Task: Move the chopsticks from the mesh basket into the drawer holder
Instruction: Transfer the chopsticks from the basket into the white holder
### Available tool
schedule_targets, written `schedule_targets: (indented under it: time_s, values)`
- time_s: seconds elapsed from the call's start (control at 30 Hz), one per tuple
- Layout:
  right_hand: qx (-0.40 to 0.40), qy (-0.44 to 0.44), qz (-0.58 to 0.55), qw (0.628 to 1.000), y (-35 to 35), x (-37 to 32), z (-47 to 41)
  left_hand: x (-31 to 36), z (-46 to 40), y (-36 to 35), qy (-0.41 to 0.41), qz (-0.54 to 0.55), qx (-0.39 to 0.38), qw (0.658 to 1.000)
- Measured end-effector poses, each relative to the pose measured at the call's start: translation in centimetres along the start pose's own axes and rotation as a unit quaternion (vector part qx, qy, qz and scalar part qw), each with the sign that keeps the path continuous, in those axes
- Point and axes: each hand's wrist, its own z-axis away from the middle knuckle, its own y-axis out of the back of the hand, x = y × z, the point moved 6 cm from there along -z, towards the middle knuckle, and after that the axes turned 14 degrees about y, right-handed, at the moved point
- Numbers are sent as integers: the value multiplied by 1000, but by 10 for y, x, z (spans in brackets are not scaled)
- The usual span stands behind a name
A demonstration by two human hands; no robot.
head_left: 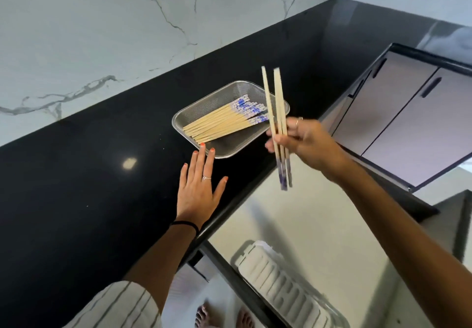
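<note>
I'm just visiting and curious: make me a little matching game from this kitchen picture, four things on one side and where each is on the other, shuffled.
Things:
1. mesh basket
2. held chopsticks
3. left hand
4. white holder

Places:
A. gripped in the right hand
B. down in the open drawer
C. flat on the black counter, fingertips at the basket's rim
D. on the counter, full of chopsticks

Pairs: 1-D, 2-A, 3-C, 4-B
</note>
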Motion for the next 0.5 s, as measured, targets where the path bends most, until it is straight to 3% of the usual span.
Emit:
schedule_targets:
  time_s: [0.1, 0.23, 0.5]
  values:
    - [-10, -62, -69, 996, -13, 40, 47, -1, 0, -1, 0, 0, -7, 1000]
    - [-36, -122, -66, 990, -41, 94, 110, 0, 0, -2, -4, 15, -5, 1000]
    - [9, -148, -42, 988, -98, 155, 197, -2, -1, -4, -9, 41, 1, 999]
